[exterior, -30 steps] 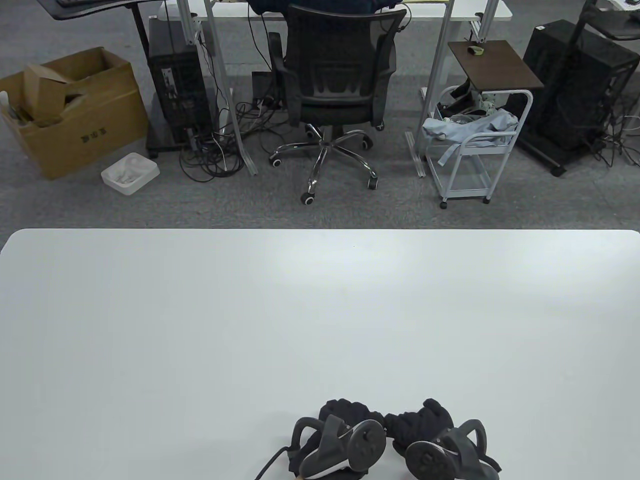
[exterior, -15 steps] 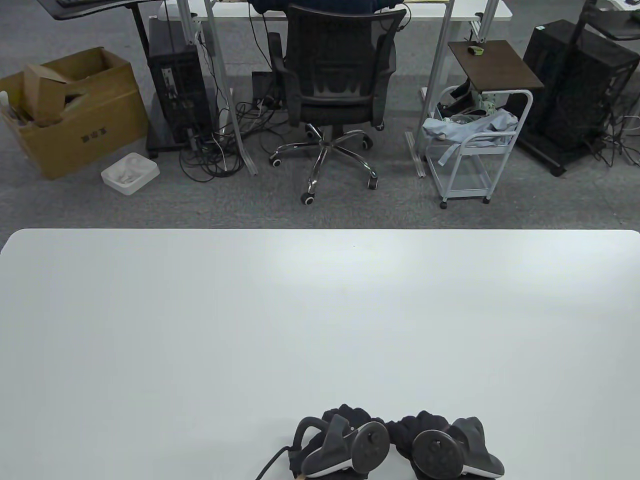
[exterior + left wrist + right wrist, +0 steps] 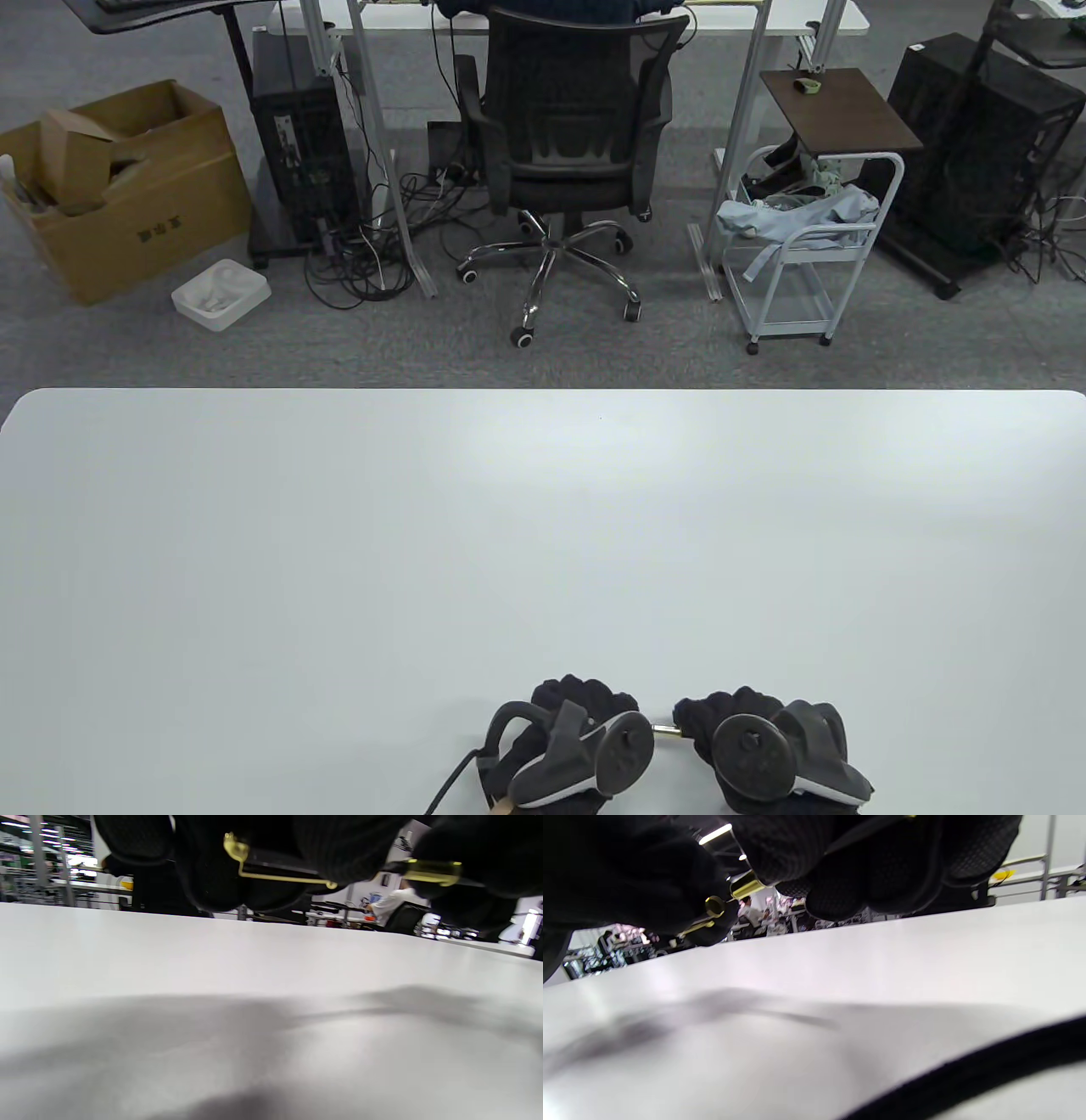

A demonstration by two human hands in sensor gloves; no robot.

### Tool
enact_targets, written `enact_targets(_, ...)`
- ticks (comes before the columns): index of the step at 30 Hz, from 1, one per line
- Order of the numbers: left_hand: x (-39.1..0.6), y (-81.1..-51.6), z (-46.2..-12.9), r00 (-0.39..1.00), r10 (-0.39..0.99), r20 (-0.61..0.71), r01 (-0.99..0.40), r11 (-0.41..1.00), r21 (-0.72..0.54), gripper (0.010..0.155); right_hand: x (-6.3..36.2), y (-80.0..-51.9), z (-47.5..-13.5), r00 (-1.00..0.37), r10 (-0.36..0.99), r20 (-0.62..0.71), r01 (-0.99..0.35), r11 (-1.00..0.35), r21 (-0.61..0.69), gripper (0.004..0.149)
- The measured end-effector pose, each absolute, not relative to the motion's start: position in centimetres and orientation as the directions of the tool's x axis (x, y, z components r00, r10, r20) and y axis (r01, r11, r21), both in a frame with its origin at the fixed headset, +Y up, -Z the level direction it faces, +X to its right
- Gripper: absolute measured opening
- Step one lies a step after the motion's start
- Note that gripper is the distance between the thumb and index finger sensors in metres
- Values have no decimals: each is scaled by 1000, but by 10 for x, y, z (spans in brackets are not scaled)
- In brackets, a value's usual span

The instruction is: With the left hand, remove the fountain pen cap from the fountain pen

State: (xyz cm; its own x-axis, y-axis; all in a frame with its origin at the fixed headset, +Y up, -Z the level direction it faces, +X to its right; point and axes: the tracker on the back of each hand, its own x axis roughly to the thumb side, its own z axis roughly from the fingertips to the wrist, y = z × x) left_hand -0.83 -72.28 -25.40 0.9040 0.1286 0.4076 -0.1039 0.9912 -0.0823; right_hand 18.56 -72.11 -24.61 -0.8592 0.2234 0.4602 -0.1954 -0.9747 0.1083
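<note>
Both gloved hands sit low over the near edge of the white table (image 3: 543, 543). My left hand (image 3: 585, 709) grips the black fountain pen cap (image 3: 275, 859), whose gold clip (image 3: 280, 877) shows under the fingers. My right hand (image 3: 730, 713) grips the pen barrel at its gold band (image 3: 432, 869). A short gold and black piece of the pen (image 3: 666, 730) shows between the hands. In the right wrist view the cap's gold rim (image 3: 715, 906) lies just off the barrel's gold band (image 3: 747, 885). The nib is hidden.
An office chair (image 3: 577, 153), a white trolley (image 3: 806, 246), a cardboard box (image 3: 119, 187) and computer towers stand on the floor beyond the table's far edge.
The hands were touching. They have drawn a little apart sideways, and a short piece of the pen now shows between them.
</note>
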Motion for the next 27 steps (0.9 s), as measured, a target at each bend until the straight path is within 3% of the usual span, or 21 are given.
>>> enact_targets(7, -21, -710, -295, 939, 251, 235, -224, 965, -138, 43, 231, -710, -256, -890, 302, 342, -310, -950, 32, 50)
enact_targets(18, 10, -755, -346, 989, 20, 144, 3, 988, -157, 41, 244, -711, -259, -905, 301, 302, -309, -951, 21, 50)
enact_targets(27, 14, -771, -348, 985, -33, 172, 65, 981, -183, 40, 242, -716, -261, -901, 311, 303, -315, -948, 38, 50)
